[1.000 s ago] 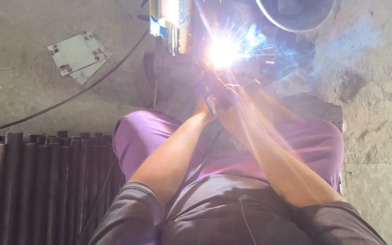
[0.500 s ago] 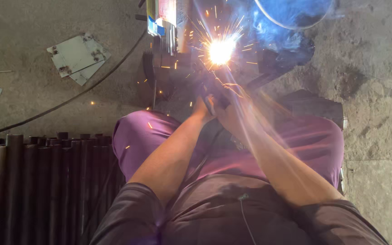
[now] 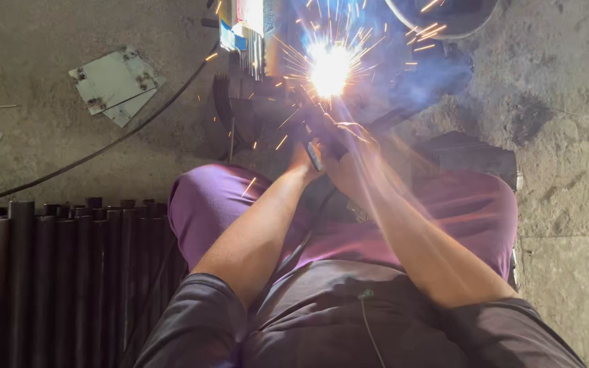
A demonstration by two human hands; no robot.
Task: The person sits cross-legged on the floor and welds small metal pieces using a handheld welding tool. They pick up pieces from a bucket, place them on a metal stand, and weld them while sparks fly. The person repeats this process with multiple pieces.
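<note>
Both my hands reach forward over my purple-clad knees and meet on a welding electrode holder (image 3: 315,155). My left hand (image 3: 303,161) steadies it from the left, and my right hand (image 3: 350,151) is closed around its handle. Just beyond the hands a white welding arc (image 3: 330,68) burns on a dark metal workpiece (image 3: 253,109), throwing orange sparks outward. Bluish smoke drifts to the right of the arc. Glare hides the electrode tip and the joint.
A row of dark metal pipes (image 3: 56,272) lies at my left on the concrete floor. Flat grey metal plates (image 3: 114,83) rest at upper left, a black cable (image 3: 103,151) runs past them. A round dark container (image 3: 444,13) sits at the top right.
The arc keeps burning at the same spot. Sparks spray wider now than a second ago. Hands and arms have barely moved.
</note>
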